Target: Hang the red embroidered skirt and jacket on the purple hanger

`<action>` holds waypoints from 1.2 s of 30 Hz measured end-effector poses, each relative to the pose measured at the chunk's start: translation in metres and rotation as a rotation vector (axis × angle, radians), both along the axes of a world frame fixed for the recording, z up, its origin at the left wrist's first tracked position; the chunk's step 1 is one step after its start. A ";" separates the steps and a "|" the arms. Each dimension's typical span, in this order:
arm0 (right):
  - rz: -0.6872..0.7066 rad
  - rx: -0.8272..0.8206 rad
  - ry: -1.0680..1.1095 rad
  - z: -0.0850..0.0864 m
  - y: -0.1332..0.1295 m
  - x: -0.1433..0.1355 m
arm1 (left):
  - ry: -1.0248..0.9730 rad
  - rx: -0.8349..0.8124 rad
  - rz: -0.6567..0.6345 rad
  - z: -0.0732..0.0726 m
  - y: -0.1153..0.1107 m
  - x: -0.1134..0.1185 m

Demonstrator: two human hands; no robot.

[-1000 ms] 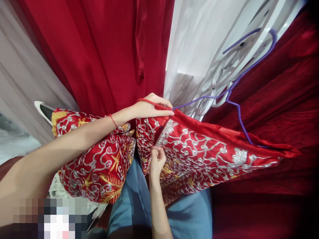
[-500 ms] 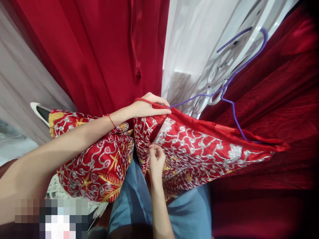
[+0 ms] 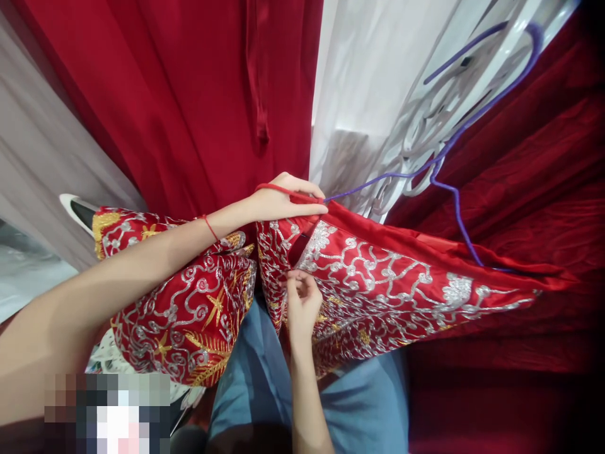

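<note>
A red garment (image 3: 378,271) with silver and gold embroidery lies across my lap, its plain red waistband edge on top. My left hand (image 3: 288,197) pinches the waistband near a slit, where a red cord loops over the hand. Lower down, my right hand (image 3: 304,293) has its fingers pinched at the bottom of the slit, on the garment's edge; what lies between the fingertips is too small to tell. A purple hanger (image 3: 457,135) reaches into the waistband, its hook up at the right.
Another embroidered red piece (image 3: 189,315) lies under my left forearm. Behind hang a red cloth (image 3: 198,94) and white drapes (image 3: 368,69). A white ornate metal frame (image 3: 430,120) stands at upper right, beside dark red fabric (image 3: 543,189).
The hanger and the garment's far end have shifted to the right in view. My right hand has moved slightly right, and my left hand keeps its hold on the waistband.
</note>
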State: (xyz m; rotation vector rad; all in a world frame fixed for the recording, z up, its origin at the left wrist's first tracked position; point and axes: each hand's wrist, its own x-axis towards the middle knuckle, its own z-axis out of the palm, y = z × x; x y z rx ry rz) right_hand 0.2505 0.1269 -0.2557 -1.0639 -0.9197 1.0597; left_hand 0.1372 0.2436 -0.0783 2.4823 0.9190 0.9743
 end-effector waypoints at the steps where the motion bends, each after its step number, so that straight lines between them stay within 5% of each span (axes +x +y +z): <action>1: -0.014 0.010 -0.023 0.002 -0.003 -0.001 | 0.001 0.000 0.002 0.000 0.000 0.000; 12: -0.104 0.042 0.067 0.000 -0.001 -0.011 | 0.002 -0.018 0.001 0.003 -0.003 0.001; 27: -0.114 -0.004 0.105 0.024 -0.014 -0.011 | 0.004 -0.034 0.009 0.002 -0.003 0.002; 36: -0.136 0.002 0.124 0.018 -0.012 -0.010 | -0.001 -0.044 -0.004 0.004 -0.006 0.001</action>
